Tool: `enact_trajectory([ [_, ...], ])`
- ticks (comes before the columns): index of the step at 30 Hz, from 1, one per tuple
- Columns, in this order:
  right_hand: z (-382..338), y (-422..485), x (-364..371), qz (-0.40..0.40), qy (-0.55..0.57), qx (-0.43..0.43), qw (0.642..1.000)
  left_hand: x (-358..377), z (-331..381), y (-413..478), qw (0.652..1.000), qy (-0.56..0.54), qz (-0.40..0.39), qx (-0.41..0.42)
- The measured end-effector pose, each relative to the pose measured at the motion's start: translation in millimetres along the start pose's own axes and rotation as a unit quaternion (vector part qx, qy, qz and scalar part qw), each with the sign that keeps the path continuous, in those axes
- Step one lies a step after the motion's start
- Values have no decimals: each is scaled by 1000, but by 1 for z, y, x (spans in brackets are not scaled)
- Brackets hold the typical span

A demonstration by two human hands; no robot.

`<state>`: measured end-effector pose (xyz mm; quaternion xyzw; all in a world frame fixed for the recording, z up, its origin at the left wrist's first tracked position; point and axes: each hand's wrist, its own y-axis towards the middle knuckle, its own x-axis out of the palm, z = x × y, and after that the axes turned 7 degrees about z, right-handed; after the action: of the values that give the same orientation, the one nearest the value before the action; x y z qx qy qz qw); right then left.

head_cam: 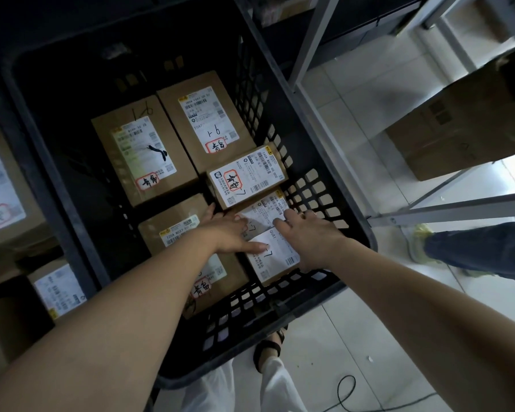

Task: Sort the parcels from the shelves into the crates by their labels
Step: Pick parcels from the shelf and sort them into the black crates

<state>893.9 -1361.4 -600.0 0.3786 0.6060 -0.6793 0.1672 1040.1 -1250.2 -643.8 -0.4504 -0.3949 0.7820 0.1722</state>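
Parcel (275, 257) long axis L-R, L hand (229, 233) flat, R hand (309, 242) gripping

Black crate (280, 312) with brown parcels (143, 150) lying flat inside, white labels up; left hand (226, 233) flat, fingers straight, on the label of a small parcel (277, 258) in the near right corner; right hand (309, 239) curled over its right edge.

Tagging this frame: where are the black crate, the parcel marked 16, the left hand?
black crate (324, 156): head view, right wall
parcel marked 16 (144, 153): head view, white label
left hand (226, 233): head view, back of hand
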Motion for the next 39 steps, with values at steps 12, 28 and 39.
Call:
enact_trajectory([
  [12,11,-13,-49,11,57,-22,998,1,-1,-29,898,-437,54,0],
  [28,4,34,-92,111,124,37,985,-79,-78,-93,901,-214,360,-116],
  [39,-29,93,-64,72,-64,27,995,-50,-83,-66,876,-195,406,-172],
])
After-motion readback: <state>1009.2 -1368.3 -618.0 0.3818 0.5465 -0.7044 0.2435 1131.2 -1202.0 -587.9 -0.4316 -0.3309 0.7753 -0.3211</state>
